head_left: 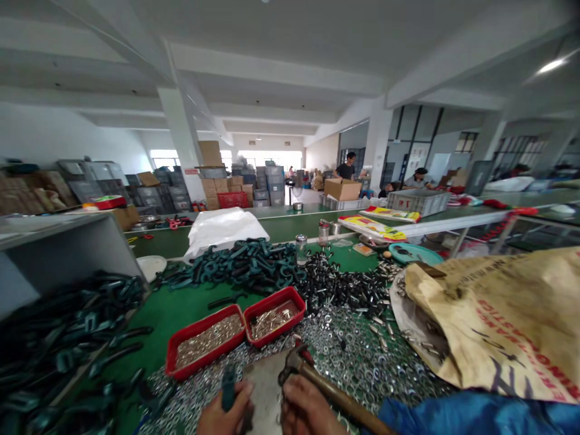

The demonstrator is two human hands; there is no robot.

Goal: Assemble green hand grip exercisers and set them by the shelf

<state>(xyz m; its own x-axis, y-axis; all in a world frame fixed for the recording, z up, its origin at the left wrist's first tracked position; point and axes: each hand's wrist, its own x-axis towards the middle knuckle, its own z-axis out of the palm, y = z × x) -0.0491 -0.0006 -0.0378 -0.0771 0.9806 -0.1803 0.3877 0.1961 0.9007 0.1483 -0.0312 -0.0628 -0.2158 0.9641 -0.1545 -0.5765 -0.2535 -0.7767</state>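
Observation:
My left hand [226,412] grips an upright dark green plastic handle piece [229,386], shaped like those in the piles nearby. My right hand [310,409] is closed, its fingertips curled together; whatever they hold is hidden. Between the hands lies a flat metal plate [267,380]. A hammer [347,399] with a wooden handle rests with its head on the plate's right edge, right beside my right fingers. Loose metal rings [357,347] surround the plate. Beyond it stand two red trays, one [171,356] with small brass-coloured parts and another [301,302] with small metal pins.
A pile of green handle pieces [254,266] lies behind the trays, with more [58,350] at left. Black-and-metal parts [344,281] lie centre right. A yellowish sack [512,314] bulges at right. Glass jars [301,248] stand behind. Co-workers [347,168] are in the background.

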